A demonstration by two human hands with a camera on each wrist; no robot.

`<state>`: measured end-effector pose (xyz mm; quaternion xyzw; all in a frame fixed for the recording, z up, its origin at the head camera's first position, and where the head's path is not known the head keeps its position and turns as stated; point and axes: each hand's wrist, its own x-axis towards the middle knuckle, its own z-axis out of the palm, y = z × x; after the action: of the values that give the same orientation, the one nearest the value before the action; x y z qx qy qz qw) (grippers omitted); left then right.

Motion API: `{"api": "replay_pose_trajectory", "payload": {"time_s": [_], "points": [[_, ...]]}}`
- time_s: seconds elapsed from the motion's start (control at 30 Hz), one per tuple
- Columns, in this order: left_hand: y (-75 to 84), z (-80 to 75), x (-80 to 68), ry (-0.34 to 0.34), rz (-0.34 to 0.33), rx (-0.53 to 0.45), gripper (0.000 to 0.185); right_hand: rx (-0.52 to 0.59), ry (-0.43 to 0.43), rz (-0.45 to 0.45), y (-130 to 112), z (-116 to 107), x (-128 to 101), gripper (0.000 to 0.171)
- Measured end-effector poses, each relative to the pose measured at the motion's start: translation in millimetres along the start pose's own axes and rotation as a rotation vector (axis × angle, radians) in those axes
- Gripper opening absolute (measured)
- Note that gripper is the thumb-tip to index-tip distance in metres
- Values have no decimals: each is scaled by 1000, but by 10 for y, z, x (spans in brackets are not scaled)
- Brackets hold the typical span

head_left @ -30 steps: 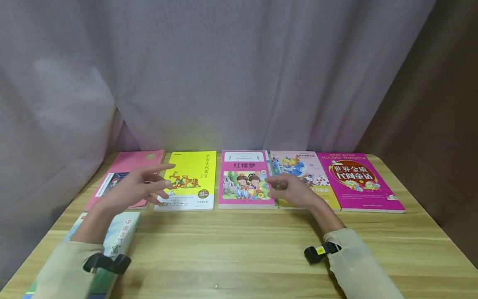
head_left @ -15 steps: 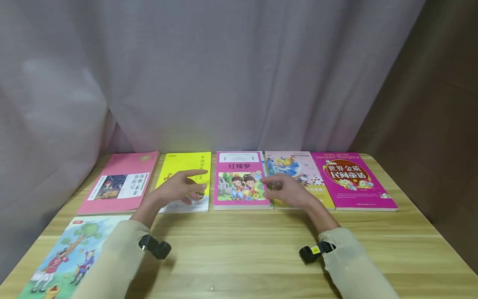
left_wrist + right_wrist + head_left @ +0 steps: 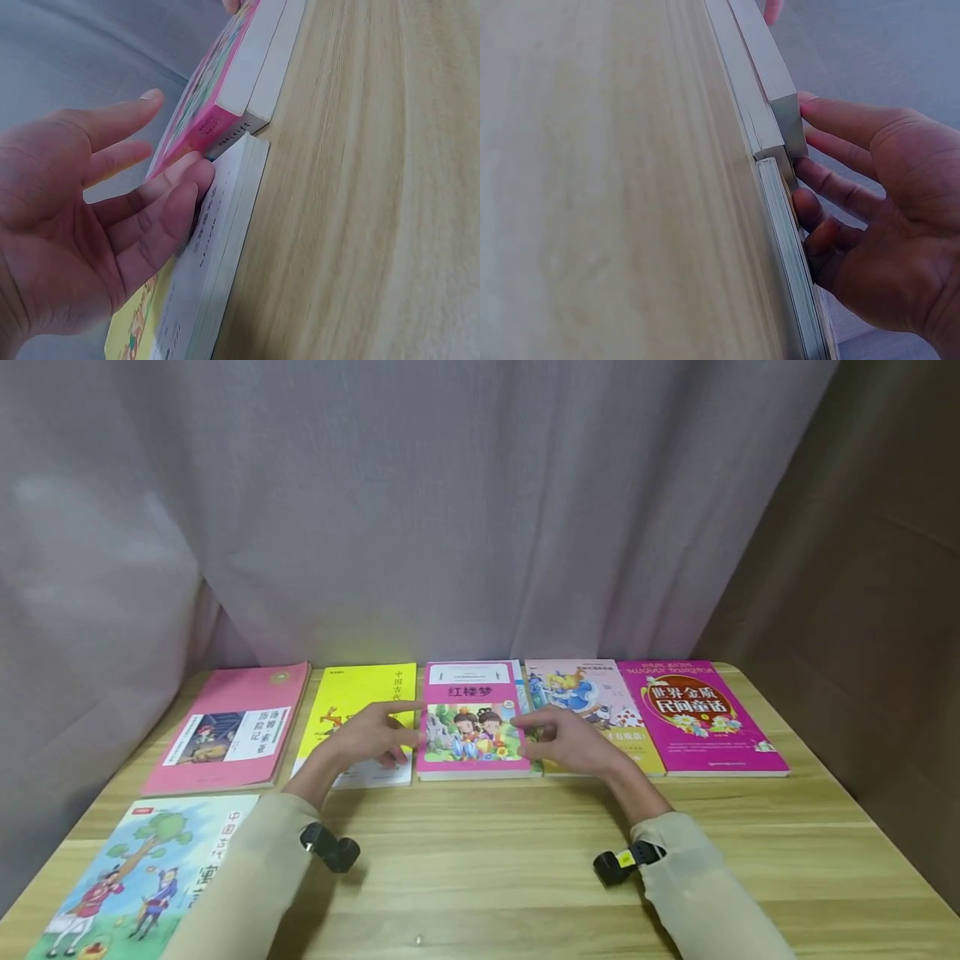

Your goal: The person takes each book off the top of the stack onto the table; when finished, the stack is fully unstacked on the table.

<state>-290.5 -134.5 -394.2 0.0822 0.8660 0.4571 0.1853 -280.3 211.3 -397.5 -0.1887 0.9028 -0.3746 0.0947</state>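
Observation:
In the middle of the row a pink book (image 3: pixel 468 735) with two cartoon children on its cover lies on top of another book, whose edge (image 3: pixel 742 82) shows below it in the right wrist view. My left hand (image 3: pixel 367 739) is over the yellow book (image 3: pixel 360 681), index fingertip right at the pink book's left edge. In the left wrist view its lower fingers curl loosely just above the yellow book. On the other side, my right hand (image 3: pixel 573 739) has its fingertips at the pink book's right edge, above a pink-and-yellow book (image 3: pixel 577 689) with a girl in blue.
A magenta book (image 3: pixel 705 756) ends the row at the right, and a pink book with a white panel (image 3: pixel 232 693) at the left. Nearer, a blue-green picture book (image 3: pixel 142 893) lies at the front left of the wooden table (image 3: pixel 480 860). A grey curtain (image 3: pixel 375 510) hangs behind.
My left hand has moved right, from over the left-hand books to the pink book's left edge. The right hand stays at its right edge. The whole view shifts slightly.

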Motion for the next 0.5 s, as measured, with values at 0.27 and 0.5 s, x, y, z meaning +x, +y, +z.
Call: {"api": "replay_pose_trajectory", "payload": {"time_s": [0.27, 0.5], "points": [[101, 47, 44, 22, -24, 55, 81, -6, -4, -20, -7, 1, -12, 51], [149, 85, 71, 47, -48, 62, 86, -5, -6, -34, 3, 1, -3, 52]]}}
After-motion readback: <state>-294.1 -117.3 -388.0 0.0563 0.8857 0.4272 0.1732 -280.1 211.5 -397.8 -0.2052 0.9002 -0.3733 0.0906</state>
